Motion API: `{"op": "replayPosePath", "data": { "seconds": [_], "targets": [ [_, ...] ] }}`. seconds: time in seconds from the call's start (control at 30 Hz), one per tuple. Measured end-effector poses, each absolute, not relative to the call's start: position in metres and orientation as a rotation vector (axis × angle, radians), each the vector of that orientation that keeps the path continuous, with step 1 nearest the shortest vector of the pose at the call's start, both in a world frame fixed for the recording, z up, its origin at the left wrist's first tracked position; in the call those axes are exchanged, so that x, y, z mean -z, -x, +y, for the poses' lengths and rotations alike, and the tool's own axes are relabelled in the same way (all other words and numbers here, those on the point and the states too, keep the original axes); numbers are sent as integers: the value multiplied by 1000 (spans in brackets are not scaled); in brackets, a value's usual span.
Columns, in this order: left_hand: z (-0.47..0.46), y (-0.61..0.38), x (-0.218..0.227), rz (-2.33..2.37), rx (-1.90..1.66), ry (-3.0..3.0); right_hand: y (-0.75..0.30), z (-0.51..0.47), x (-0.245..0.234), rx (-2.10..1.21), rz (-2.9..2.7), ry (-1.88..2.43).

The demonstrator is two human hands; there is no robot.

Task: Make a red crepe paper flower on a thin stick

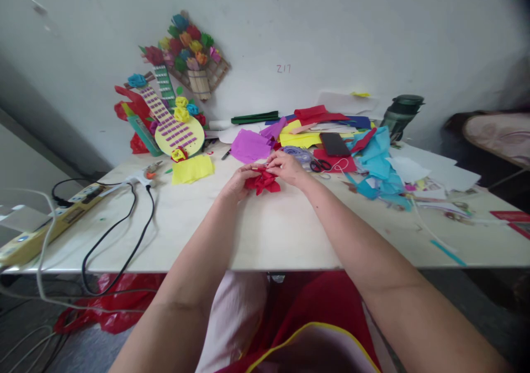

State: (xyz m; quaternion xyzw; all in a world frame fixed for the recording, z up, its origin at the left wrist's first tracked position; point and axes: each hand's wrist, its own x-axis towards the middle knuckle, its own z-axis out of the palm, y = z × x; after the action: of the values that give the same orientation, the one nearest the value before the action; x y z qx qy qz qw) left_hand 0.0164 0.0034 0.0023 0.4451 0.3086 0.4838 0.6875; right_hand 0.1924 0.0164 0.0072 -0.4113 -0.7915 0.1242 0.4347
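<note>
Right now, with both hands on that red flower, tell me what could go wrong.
The red flower is held by the left hand and right hand, so its thin petals might crease or tear. The black cord droops over the front edge of the table near the left forearm; a snag could drag the white glue gun. The scissors lie near the right hand and might get nudged.

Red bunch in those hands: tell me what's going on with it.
At a pale table, a person's left hand holds the red bunch by its left side, while the right hand pinches it near the top. Petal-like folds hang below the fingers. A yellow sheet lies to the left, a purple sheet just beyond the hands.
</note>
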Motion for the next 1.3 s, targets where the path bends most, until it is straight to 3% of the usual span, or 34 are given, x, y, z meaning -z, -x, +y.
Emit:
{"op": "replayPosePath", "data": {
  "seconds": [1.3],
  "targets": [
    [-2, -15, -8, 634, -1041, -1037, -193, 7, -20, -378, -2008, 906]
  ]
}}
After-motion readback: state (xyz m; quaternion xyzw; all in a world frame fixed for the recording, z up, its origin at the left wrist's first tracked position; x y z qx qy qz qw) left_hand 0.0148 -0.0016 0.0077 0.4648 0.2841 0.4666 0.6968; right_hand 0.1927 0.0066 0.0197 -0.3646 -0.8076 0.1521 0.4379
